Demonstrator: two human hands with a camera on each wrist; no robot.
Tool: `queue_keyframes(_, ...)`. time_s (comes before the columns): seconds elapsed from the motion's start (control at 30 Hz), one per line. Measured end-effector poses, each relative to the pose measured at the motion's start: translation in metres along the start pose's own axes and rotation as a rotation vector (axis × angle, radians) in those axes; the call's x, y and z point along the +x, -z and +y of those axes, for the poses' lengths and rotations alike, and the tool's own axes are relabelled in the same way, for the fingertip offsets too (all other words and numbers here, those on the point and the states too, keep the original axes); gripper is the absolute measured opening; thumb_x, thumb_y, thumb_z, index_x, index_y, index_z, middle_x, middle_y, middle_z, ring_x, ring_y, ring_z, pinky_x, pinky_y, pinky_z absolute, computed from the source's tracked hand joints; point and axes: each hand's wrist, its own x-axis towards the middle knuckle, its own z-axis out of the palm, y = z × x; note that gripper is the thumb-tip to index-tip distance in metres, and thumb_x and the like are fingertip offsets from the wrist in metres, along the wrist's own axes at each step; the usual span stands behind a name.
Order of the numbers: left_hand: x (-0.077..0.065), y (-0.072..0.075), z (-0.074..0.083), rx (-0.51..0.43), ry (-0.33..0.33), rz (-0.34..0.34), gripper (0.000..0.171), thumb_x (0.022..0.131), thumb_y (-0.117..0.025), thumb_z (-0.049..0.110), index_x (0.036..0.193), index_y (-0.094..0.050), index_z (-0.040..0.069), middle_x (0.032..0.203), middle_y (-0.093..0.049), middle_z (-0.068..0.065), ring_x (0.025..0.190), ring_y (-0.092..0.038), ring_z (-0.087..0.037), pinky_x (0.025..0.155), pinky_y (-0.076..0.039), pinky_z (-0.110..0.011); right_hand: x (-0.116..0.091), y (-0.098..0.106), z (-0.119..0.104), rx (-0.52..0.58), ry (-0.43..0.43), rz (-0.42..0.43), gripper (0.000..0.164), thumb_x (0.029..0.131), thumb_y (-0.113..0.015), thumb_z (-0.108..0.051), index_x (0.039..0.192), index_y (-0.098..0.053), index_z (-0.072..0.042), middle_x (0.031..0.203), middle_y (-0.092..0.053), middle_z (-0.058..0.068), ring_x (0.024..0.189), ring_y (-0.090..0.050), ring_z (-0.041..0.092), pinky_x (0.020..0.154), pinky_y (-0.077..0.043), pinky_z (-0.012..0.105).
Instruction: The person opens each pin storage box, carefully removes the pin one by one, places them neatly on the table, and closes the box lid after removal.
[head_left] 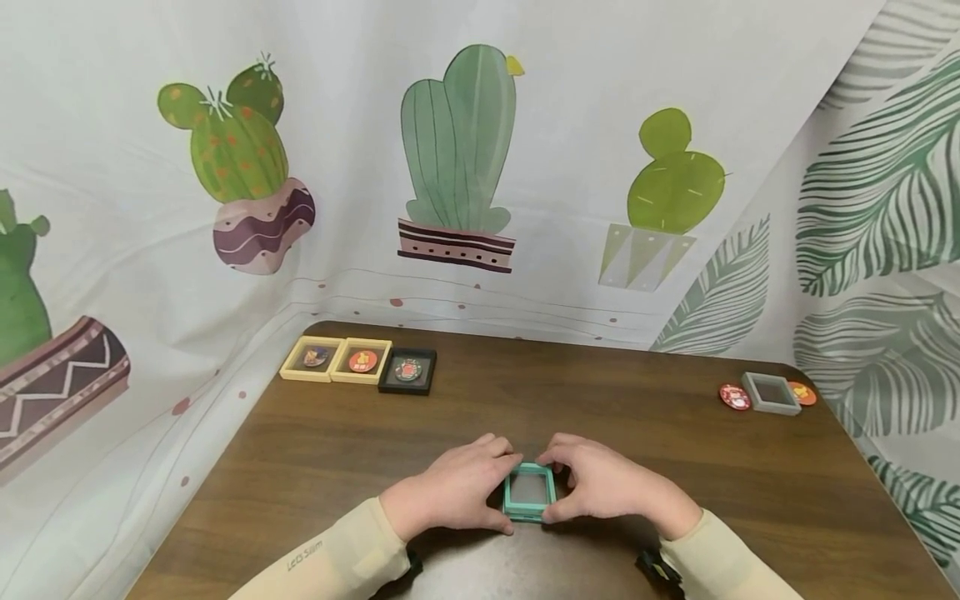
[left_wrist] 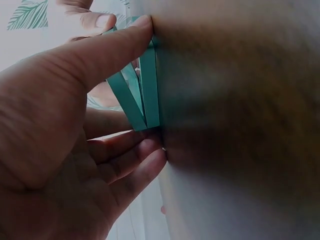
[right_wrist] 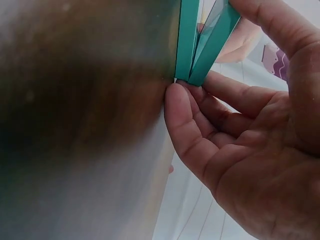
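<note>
A small teal square display frame (head_left: pixel 528 506) with a clear window lies on the table between both hands. Its two halves stand apart in a narrow wedge, joined at the far side and parted toward the person, as the left wrist view shows along its teal edge (left_wrist: pixel 152 90). My left hand (head_left: pixel 467 485) grips the frame's left side, thumb at the near corner and fingers by the far end. On the right side, my right hand (head_left: pixel 606 481) holds it the same way; in the right wrist view its curled fingers (right_wrist: pixel 182 115) are by the joined end.
Two yellow frames (head_left: pixel 306 375) and a black frame (head_left: pixel 405 387), each with a round token inside, stand at the back left. At the right edge, a grey frame (head_left: pixel 776 408) lies between a red token (head_left: pixel 734 397) and an orange token (head_left: pixel 805 393). Printed cloth (head_left: pixel 555 167) hangs behind the table.
</note>
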Motion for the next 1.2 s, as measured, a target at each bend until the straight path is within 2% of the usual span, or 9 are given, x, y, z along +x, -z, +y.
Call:
queue_keyframes(0.7, -0.0007, -0.0013, -0.0009, -0.002, -0.01, -0.003, 0.082, 0.074, -0.072, 0.069, 0.134, -0.057, 0.015, 0.121, -0.051, 0.006, 0.104, -0.042, -0.008, 0.079, -0.045, -0.021, 0.0004, -0.0046, -0.0036, -0.133, 0.001, 0.013, 0.062, 0.07, -0.083, -0.053, 0.116, -0.062, -0.017, 0.102, -0.051, -0.01, 0.088, -0.051, 0.014, 0.07, -0.045, 0.025)
queue_keyframes(1.2, -0.0002, 0.0017, 0.0017, 0.017, -0.016, -0.01, 0.074, 0.076, -0.071, 0.068, 0.127, -0.059, 0.016, 0.12, -0.051, 0.006, 0.105, -0.043, -0.009, 0.078, -0.045, -0.021, 0.001, -0.0065, -0.0031, -0.137, -0.021, -0.011, 0.064, 0.071, -0.082, -0.056, 0.117, -0.06, -0.017, 0.103, -0.049, -0.011, 0.092, -0.047, 0.011, 0.076, -0.044, 0.026)
